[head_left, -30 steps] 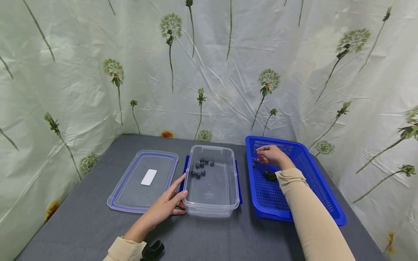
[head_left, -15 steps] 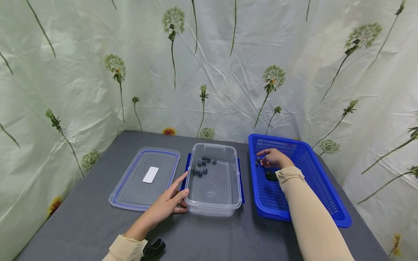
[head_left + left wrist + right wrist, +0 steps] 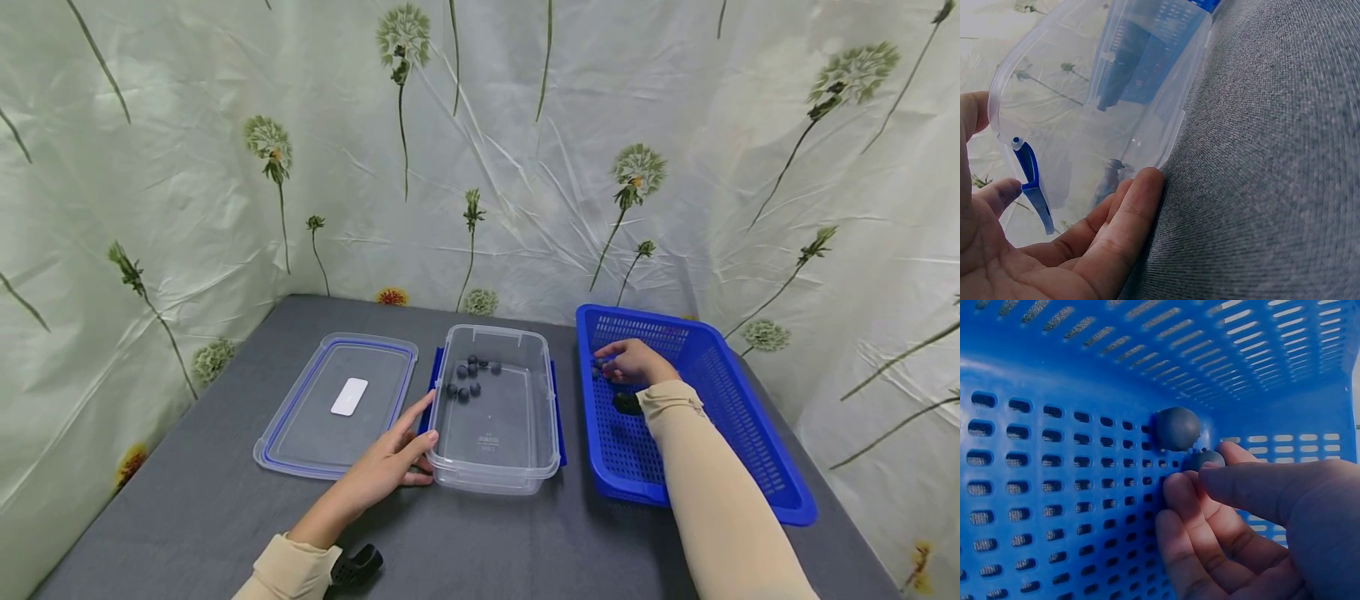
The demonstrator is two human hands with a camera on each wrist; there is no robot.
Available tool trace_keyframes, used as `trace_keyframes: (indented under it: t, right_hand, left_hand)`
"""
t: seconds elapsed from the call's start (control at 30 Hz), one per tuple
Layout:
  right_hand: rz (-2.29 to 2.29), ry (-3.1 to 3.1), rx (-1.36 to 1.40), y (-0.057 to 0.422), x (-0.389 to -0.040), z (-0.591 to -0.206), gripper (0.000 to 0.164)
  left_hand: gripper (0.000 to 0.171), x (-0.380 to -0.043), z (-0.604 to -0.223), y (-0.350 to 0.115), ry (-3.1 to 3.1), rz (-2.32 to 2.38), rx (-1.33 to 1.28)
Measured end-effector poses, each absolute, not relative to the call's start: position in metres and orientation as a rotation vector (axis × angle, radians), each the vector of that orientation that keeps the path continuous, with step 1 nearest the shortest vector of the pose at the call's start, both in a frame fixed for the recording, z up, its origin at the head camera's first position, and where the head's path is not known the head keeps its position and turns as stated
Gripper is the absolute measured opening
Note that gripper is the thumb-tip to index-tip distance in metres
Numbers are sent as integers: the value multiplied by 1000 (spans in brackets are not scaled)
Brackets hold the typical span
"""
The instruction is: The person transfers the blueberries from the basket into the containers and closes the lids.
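My left hand (image 3: 382,468) rests against the left side of a clear plastic container (image 3: 498,442), its fingers extended along the wall and a blue clip (image 3: 1030,165) in the left wrist view. Several blueberries (image 3: 463,394) lie in the far left part of that container. To the right, my right hand (image 3: 636,363) reaches down into a blue slotted basket (image 3: 626,479). The right wrist view shows its thumb and fingertips pinching a blueberry (image 3: 1210,459) low in the basket. Another blueberry (image 3: 1178,429) lies beside it, close to the basket wall.
Left of the container, a clear lid (image 3: 300,442) with a blue seal and a white label (image 3: 349,397) lies flat on the grey tablecloth (image 3: 187,517). A flower-printed curtain (image 3: 360,167) hangs behind the table. The basket's raised rim surrounds my right hand.
My right hand has lowered into the basket's far left part, its fingers closing around a blueberry. The left hand stays against the container. The head view has shifted slightly.
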State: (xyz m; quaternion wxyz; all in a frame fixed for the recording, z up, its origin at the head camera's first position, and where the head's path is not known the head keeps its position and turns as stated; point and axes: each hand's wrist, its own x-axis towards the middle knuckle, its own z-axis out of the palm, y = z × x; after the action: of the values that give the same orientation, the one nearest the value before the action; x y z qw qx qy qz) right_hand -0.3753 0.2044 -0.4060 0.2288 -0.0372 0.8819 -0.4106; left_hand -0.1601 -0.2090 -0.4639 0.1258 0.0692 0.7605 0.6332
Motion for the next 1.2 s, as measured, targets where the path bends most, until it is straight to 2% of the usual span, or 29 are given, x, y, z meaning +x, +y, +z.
trace_keyframes:
  t: [0.27, 0.5, 0.73, 1.2]
  right_hand:
    - [-1161, 2460, -105, 208, -374, -403, 38]
    - [-1208, 2468, -207, 214, -367, -394, 25]
    - [-1167, 2554, -232, 209, -357, -384, 34]
    - [-1164, 2637, -383, 204, -336, -369, 33]
  left_hand:
    - [69, -160, -463, -209, 2219, 1841, 209]
    - [71, -158, -463, -208, 2216, 1851, 208]
    - [70, -158, -463, -206, 2228, 1849, 191]
    - [70, -157, -462, -207, 2229, 1841, 195]
